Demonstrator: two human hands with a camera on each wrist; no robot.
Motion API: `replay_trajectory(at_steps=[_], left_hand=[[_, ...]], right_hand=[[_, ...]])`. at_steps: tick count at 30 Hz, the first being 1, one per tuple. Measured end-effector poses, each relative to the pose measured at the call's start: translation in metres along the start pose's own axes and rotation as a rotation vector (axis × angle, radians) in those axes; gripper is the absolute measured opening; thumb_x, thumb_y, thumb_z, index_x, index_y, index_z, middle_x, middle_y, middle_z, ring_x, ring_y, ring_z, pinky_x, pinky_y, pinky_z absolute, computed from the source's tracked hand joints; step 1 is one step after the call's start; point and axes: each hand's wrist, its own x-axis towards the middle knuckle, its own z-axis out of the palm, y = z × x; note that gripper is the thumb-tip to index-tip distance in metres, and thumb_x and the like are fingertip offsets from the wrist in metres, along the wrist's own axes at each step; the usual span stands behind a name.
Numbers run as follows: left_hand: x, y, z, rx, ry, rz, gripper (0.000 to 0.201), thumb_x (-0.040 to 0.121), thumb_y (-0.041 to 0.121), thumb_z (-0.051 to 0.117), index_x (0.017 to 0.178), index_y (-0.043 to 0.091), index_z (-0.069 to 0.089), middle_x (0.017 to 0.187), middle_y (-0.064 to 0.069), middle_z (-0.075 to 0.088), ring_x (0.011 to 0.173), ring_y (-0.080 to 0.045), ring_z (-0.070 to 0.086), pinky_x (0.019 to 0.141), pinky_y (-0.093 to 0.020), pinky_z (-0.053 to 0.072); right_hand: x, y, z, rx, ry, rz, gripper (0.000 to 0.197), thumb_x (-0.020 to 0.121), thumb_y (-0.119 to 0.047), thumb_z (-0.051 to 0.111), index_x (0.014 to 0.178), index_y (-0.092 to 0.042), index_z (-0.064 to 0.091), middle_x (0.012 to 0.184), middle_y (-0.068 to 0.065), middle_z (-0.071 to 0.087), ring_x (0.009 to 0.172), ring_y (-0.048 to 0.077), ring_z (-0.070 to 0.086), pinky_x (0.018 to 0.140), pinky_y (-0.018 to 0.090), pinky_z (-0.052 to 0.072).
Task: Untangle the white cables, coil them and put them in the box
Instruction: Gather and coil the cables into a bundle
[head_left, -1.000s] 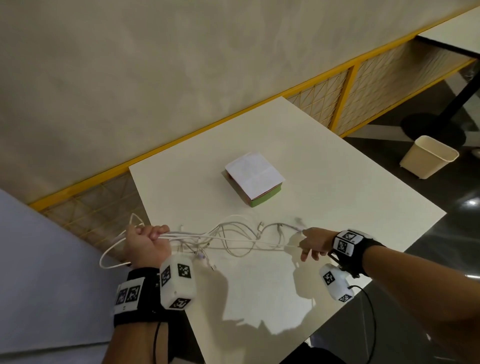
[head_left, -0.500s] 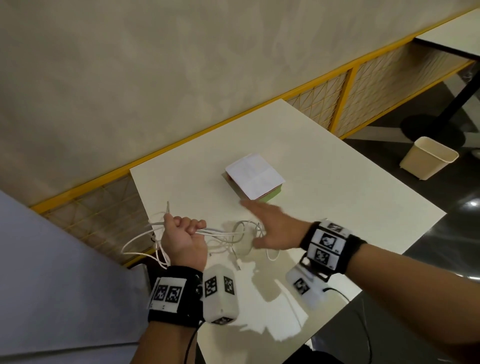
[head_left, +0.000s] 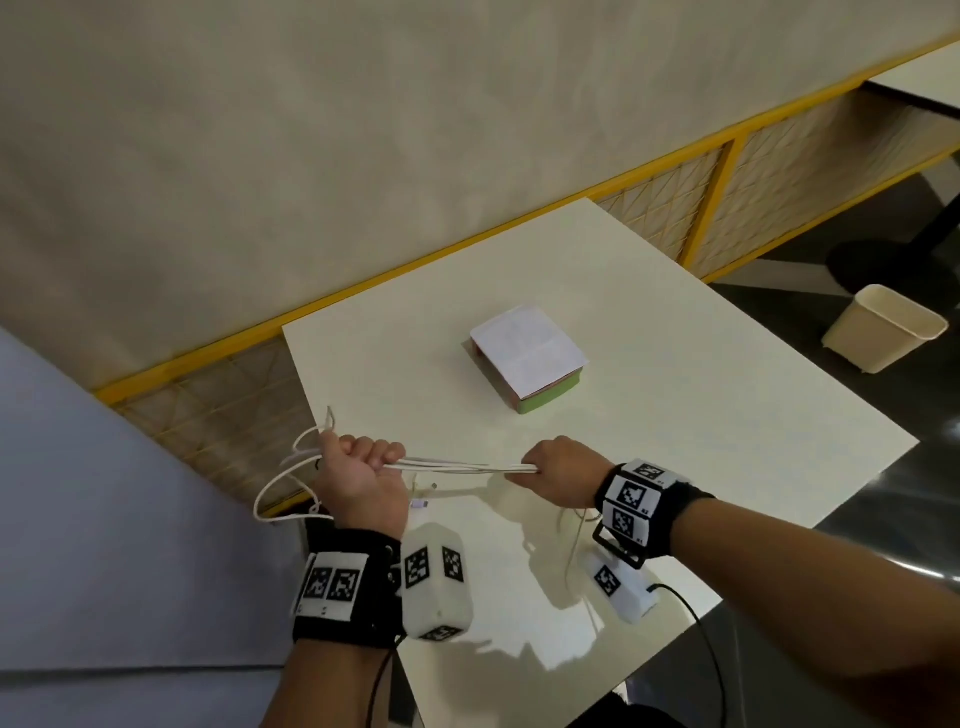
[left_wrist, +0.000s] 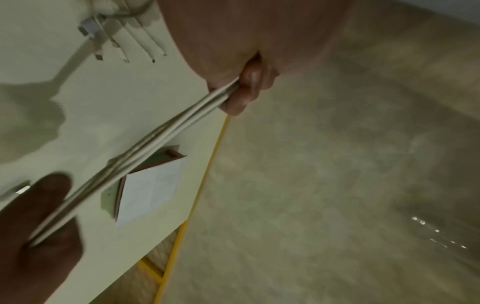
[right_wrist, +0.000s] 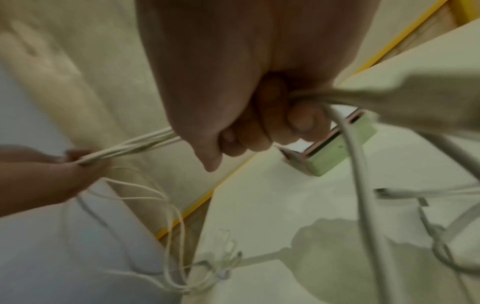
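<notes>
Several white cables (head_left: 457, 467) run as one taut bundle between my two fists, just above the near part of the white table (head_left: 727, 415). My left hand (head_left: 363, 462) grips the bundle's left end, and loose loops (head_left: 283, 483) hang off past the table's left edge. My right hand (head_left: 550, 467) grips the other end, with slack strands (head_left: 574, 540) trailing below the wrist. The left wrist view shows my fingers (left_wrist: 244, 92) curled round the cables (left_wrist: 155, 142). The box (head_left: 527, 358), green-sided with a white lid, sits mid-table beyond both hands.
A cream waste bin (head_left: 883, 327) stands on the dark floor to the right. A yellow-framed mesh barrier (head_left: 727, 192) runs along the wall behind the table. Cable plugs (left_wrist: 103, 41) dangle over the table near my left hand.
The right hand, open and reaching left half a second ago, now grips the bundle near the left fist. The spread-out loops are gathered into a tight straight run.
</notes>
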Motion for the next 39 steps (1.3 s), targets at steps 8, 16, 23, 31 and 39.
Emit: replay_trajectory(at_steps=[8, 16, 23, 31, 39], left_hand=[[0.009, -0.019, -0.001, 0.035, -0.046, -0.027, 0.040, 0.100, 0.035, 0.039, 0.062, 0.020, 0.039, 0.043, 0.007, 0.040, 0.047, -0.014, 0.044, 0.062, -0.029, 0.045], [0.009, -0.051, -0.029, 0.320, -0.079, -0.386, 0.073, 0.085, 0.065, 0.047, 0.133, 0.011, 0.042, 0.137, -0.011, 0.050, 0.123, -0.031, 0.052, 0.106, -0.052, 0.034], [-0.032, -0.111, -0.020, 0.691, -0.324, -0.575, 0.061, 0.093, 0.054, 0.042, 0.138, 0.012, 0.045, 0.142, -0.008, 0.049, 0.133, -0.023, 0.041, 0.105, -0.045, 0.034], [-0.027, -0.124, 0.022, 0.184, -0.048, -0.368, 0.042, 0.103, 0.033, 0.037, 0.065, 0.014, 0.044, 0.046, 0.002, 0.054, 0.059, -0.017, 0.063, 0.076, -0.030, 0.048], [0.012, -0.068, 0.026, 0.007, -0.006, -0.364, 0.043, 0.097, 0.026, 0.035, 0.056, 0.022, 0.023, 0.035, 0.005, 0.017, 0.024, -0.011, 0.018, 0.037, -0.012, 0.025]], right_hand=[[-0.011, 0.023, -0.002, 0.016, 0.119, 0.063, 0.048, 0.098, -0.043, 0.031, 0.054, -0.024, 0.035, 0.064, 0.007, 0.049, 0.066, 0.029, 0.049, 0.061, 0.032, 0.034], [-0.017, 0.033, -0.013, 0.075, 0.197, 0.132, 0.037, 0.100, -0.031, 0.032, 0.092, -0.008, 0.060, 0.088, 0.022, 0.062, 0.073, 0.031, 0.043, 0.064, 0.033, 0.031], [-0.001, 0.033, -0.005, 0.033, 0.214, 0.180, 0.046, 0.098, -0.041, 0.031, 0.086, -0.009, 0.061, 0.090, 0.018, 0.066, 0.076, 0.035, 0.055, 0.064, 0.032, 0.033], [-0.016, 0.025, 0.004, -0.092, 0.165, 0.178, 0.042, 0.099, -0.037, 0.027, 0.084, -0.011, 0.056, 0.088, 0.018, 0.062, 0.068, 0.031, 0.047, 0.062, 0.034, 0.036], [-0.032, 0.062, -0.014, -0.208, 0.179, 0.150, 0.033, 0.098, -0.036, 0.029, 0.089, -0.020, 0.057, 0.090, 0.013, 0.065, 0.075, 0.034, 0.055, 0.062, 0.034, 0.038]])
